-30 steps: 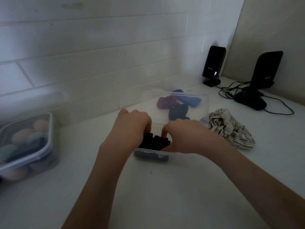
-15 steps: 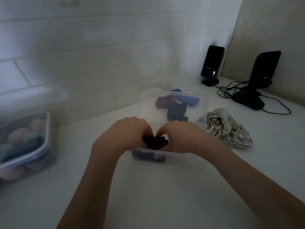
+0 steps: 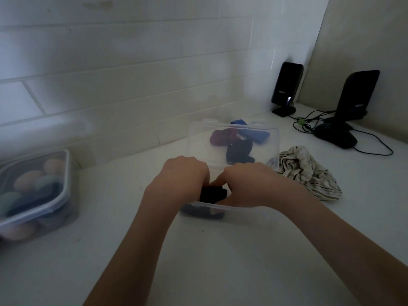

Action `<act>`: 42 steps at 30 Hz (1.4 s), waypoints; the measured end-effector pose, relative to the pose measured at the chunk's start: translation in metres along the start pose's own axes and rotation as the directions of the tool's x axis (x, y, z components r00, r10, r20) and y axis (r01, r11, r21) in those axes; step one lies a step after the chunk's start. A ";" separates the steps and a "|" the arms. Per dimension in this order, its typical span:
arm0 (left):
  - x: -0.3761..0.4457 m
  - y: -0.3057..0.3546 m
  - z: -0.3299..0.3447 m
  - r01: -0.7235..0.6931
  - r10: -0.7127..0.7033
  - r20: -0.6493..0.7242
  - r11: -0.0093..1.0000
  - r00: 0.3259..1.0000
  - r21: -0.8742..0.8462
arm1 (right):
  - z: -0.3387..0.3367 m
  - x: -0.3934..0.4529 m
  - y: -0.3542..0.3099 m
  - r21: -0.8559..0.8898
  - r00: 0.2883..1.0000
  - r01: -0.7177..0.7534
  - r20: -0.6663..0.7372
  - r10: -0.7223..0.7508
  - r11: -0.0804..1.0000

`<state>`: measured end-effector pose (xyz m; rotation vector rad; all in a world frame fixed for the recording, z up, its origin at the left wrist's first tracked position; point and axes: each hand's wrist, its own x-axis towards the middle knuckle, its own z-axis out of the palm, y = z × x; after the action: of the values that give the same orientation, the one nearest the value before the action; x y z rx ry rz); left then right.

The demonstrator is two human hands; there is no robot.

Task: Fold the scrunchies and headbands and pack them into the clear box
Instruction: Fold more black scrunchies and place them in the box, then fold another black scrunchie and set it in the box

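The left hand [image 3: 184, 175] and right hand [image 3: 254, 184] meet over the near end of the clear box [image 3: 238, 214], fingers curled in and pinching a black scrunchie [image 3: 213, 194] between them, just above the box's front wall; the box's raised lid [image 3: 234, 144] stands just beyond the hands, with maroon, blue and dark fabric pieces seen through it; a striped headband [image 3: 304, 171] lies crumpled on the desk [image 3: 220, 272] right of the right hand; a lidded container [image 3: 37, 191] sits well left of the left hand.

Bare forearms [image 3: 141, 246], no sleeves
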<state>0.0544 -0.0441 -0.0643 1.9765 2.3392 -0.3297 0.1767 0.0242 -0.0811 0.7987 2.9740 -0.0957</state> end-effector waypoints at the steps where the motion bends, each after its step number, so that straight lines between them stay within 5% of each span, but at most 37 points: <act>1: 0.000 0.000 0.000 0.000 0.000 -0.003 1.000 1.000 0.003 | -0.002 -0.001 0.001 -0.014 1.000 0.000 -0.016 0.000 1.000; 5: -0.003 -0.003 0.000 -0.017 0.017 0.003 0.998 1.000 -0.054 | -0.001 -0.001 0.004 -0.069 0.997 -0.040 -0.075 0.035 0.997; 17: -0.005 -0.011 0.002 -0.071 0.067 -0.032 0.986 0.997 -0.151 | 0.003 0.002 0.001 0.037 0.997 -0.062 0.050 0.061 0.997; 21: -0.005 -0.022 0.002 -0.033 0.040 0.010 0.917 0.999 -0.397 | -0.006 -0.002 0.002 0.040 0.994 -0.036 0.107 0.032 0.999; 25: -0.007 -0.030 -0.002 -0.053 -0.023 -0.126 0.826 0.992 -0.562 | -0.025 -0.009 0.011 0.182 0.995 -0.046 0.094 0.029 0.982; 28: -0.006 -0.035 -0.002 -0.068 -0.128 -0.261 0.776 0.957 -0.628 | -0.051 -0.021 0.031 0.306 0.993 -0.021 -0.102 0.055 0.952; 31: -0.004 -0.039 -0.001 -0.035 -0.235 -0.333 0.768 0.913 -0.639 | -0.067 -0.029 0.063 0.485 0.889 -0.004 -0.398 0.225 0.875; 33: -0.004 -0.041 -0.001 -0.011 -0.278 -0.356 0.774 0.892 -0.633 | -0.066 -0.028 0.087 0.516 0.722 -0.045 -0.576 0.385 0.855; 35: -0.004 -0.041 0.000 0.006 -0.289 -0.350 0.779 0.891 -0.627 | -0.053 -0.025 0.112 0.585 0.557 -0.116 -0.631 0.540 0.803; 36: -0.004 -0.041 0.000 0.010 -0.287 -0.341 0.779 0.895 -0.627 | -0.043 -0.022 0.124 0.613 0.528 -0.157 -0.610 0.590 0.774; 39: -0.003 -0.039 0.001 0.012 -0.289 -0.341 0.778 0.895 -0.628 | -0.006 -0.010 0.147 0.665 0.679 -0.198 -0.437 0.590 0.720; 42: -0.002 -0.037 0.001 0.001 -0.304 -0.359 0.764 0.883 -0.646 | 0.017 -0.002 0.141 0.640 0.867 -0.106 -0.315 0.386 0.761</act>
<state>0.0179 -0.0520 -0.0607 1.6191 2.3842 0.9046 0.2502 0.1435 -0.1043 1.4579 3.2057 -1.0445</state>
